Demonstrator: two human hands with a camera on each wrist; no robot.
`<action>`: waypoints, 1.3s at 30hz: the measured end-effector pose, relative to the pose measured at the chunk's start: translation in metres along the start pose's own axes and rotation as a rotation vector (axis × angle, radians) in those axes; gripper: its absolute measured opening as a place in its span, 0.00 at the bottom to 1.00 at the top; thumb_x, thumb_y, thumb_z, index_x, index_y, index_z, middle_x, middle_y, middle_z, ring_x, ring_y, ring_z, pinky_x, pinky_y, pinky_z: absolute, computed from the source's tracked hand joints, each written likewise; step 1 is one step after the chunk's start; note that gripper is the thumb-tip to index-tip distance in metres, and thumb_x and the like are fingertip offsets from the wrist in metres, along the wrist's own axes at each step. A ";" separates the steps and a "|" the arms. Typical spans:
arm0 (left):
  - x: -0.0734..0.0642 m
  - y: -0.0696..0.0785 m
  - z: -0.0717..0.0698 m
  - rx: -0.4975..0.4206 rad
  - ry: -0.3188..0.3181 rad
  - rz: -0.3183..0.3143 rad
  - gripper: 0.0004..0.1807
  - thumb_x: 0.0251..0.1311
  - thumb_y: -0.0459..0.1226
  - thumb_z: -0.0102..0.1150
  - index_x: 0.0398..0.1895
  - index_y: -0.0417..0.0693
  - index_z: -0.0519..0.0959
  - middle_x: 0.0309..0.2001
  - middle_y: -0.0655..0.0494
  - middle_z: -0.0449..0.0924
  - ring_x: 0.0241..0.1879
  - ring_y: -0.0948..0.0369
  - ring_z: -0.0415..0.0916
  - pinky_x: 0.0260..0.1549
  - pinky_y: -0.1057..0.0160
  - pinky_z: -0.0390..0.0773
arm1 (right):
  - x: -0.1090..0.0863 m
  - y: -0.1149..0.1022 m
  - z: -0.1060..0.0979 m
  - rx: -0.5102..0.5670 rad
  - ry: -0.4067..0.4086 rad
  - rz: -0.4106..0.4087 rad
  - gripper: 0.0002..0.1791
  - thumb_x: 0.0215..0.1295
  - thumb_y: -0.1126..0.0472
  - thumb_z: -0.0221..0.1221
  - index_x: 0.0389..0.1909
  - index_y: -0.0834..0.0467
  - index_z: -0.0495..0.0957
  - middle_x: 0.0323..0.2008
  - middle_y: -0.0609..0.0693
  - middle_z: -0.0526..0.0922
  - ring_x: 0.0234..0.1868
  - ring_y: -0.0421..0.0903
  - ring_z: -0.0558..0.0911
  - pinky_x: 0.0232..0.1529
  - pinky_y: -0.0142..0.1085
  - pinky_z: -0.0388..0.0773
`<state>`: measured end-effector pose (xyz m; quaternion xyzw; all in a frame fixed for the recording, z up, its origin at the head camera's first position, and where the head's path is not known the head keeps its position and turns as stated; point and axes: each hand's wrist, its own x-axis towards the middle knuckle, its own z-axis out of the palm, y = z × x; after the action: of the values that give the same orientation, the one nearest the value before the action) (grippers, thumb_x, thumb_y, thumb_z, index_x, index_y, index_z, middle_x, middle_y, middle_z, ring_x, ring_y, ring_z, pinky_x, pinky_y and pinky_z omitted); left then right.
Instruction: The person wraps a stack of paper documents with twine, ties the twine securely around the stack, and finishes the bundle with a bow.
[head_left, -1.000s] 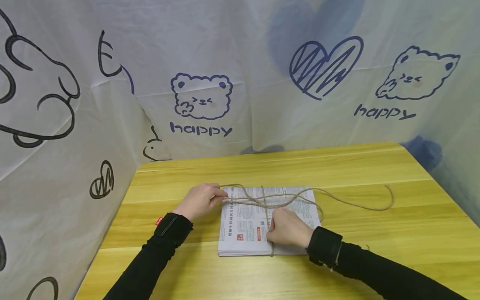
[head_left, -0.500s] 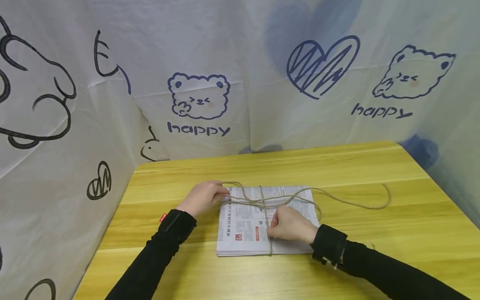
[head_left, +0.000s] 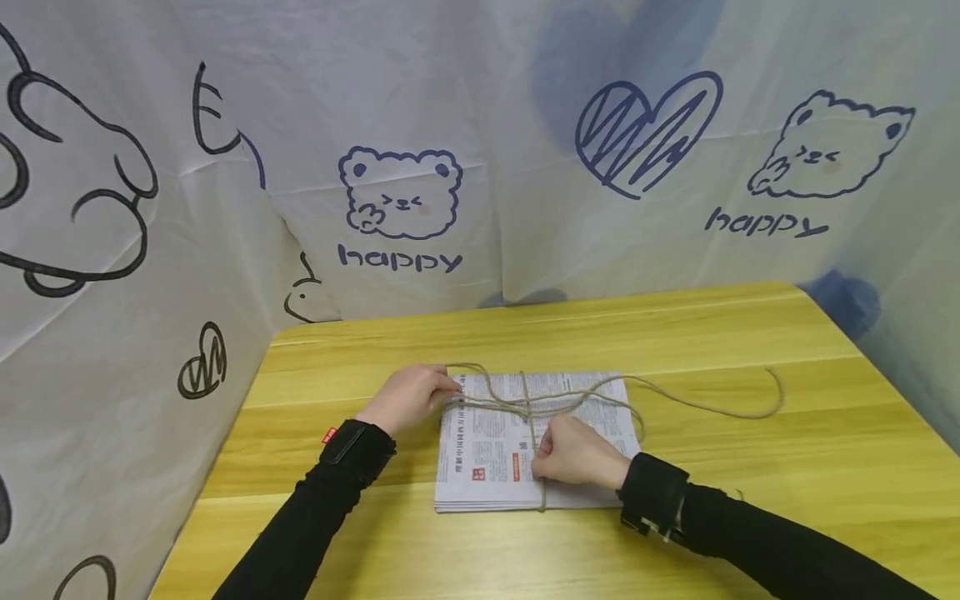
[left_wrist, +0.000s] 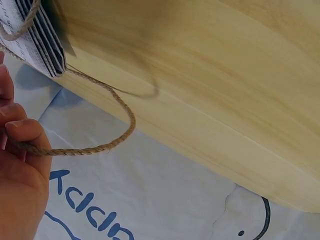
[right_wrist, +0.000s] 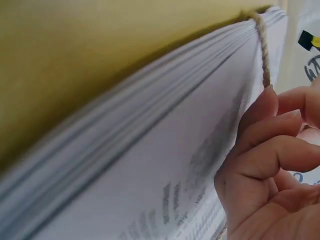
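A flat stack of folded newspapers (head_left: 491, 467) lies on the table, with brown twine (head_left: 705, 407) wound around and across it. At its upper left corner, my left hand (head_left: 408, 398) pinches the twine; the left wrist view shows the twine (left_wrist: 133, 120) looping from the curled fingers back to the stack's edge. My right hand (head_left: 577, 450) rests low over the stack and pinches the strand that runs front to back. In the right wrist view that strand of twine (right_wrist: 265, 57) rises over the stack's edge to the thumb and fingertips. The twine inside both hands is hidden.
The yellow wood-grained table (head_left: 360, 517) extends around the stack. A loose twine end curls on the table to the right. White cloth (head_left: 510, 192) with drawn bears and hearts hangs behind the table and at both sides.
My left hand has shifted slightly right, towards the stack. The right hand stays on the same strand with only a small shift. The loose twine end lies as before.
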<state>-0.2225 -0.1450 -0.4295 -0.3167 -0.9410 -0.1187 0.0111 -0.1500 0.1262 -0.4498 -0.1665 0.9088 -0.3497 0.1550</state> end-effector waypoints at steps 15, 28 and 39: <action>0.018 0.026 0.024 -0.071 -0.051 0.078 0.10 0.69 0.42 0.61 0.49 0.53 0.88 0.40 0.60 0.85 0.40 0.64 0.82 0.45 0.63 0.80 | -0.003 0.011 -0.002 0.093 -0.042 -0.133 0.12 0.61 0.63 0.65 0.18 0.56 0.82 0.11 0.39 0.69 0.14 0.34 0.67 0.20 0.26 0.63; 0.006 0.016 0.020 -0.211 -0.057 -0.027 0.12 0.70 0.34 0.59 0.54 0.47 0.83 0.45 0.53 0.86 0.44 0.59 0.82 0.48 0.59 0.81 | -0.004 0.025 -0.023 -0.114 0.135 -0.132 0.10 0.61 0.59 0.68 0.23 0.54 0.79 0.18 0.43 0.76 0.18 0.36 0.70 0.24 0.28 0.66; 0.020 0.036 0.031 -0.140 -0.036 0.135 0.10 0.70 0.37 0.60 0.49 0.52 0.86 0.45 0.58 0.85 0.47 0.60 0.83 0.52 0.61 0.81 | 0.001 0.030 -0.020 -0.178 0.149 -0.114 0.09 0.59 0.65 0.66 0.22 0.54 0.79 0.19 0.45 0.77 0.19 0.38 0.69 0.25 0.30 0.65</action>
<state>-0.2154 -0.0985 -0.4495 -0.3814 -0.9070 -0.1774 -0.0202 -0.1644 0.1586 -0.4559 -0.2047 0.9344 -0.2871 0.0516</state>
